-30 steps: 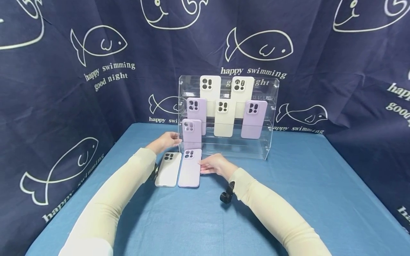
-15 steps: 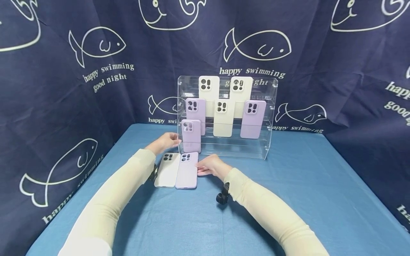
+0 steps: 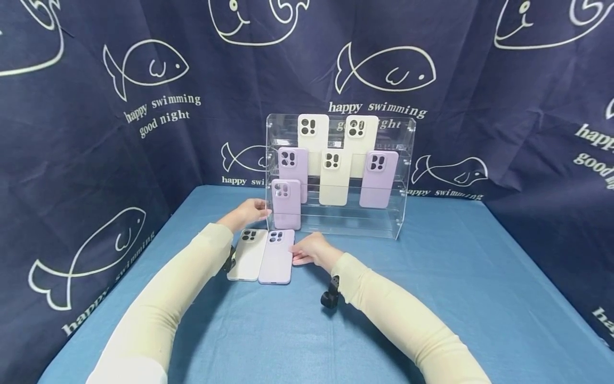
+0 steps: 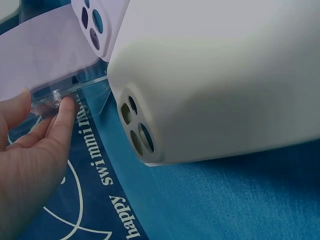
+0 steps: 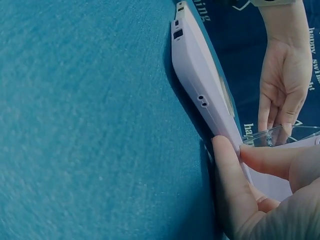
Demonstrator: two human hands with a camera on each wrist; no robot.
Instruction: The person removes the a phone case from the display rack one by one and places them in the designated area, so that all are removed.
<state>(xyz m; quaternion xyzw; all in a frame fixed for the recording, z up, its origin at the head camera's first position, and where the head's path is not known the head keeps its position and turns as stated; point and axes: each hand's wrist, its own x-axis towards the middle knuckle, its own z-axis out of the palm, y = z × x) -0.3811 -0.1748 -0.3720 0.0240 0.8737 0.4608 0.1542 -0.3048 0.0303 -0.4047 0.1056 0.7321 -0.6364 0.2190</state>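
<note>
My right hand [image 3: 309,249] pinches the right edge of a lilac phone case [image 3: 276,261] on the table, thumb at its side and index finger on its back. To its left, touching it or nearly so, lies a white phone case [image 3: 248,258], which looms close in the left wrist view. My left hand [image 3: 250,212] rests its fingertips against the left side of a clear acrylic display stand [image 3: 345,228]. Thumb and index finger are apart there in the left wrist view. The stand's lowest tier holds one lilac case [image 3: 286,205] at its left end.
Higher on the stand are two white cases [image 3: 313,140] at the top. A lilac case [image 3: 293,168], a white one [image 3: 334,181] and another lilac one [image 3: 380,181] stand on the middle tier. Blue cloth [image 3: 431,277] covers the table, before a dark fish-print curtain [image 3: 283,80].
My right hand has slid the lilac case left along the table, closing the gap to the white case, which has shifted slightly left too. The left hand stays at the stand.
</note>
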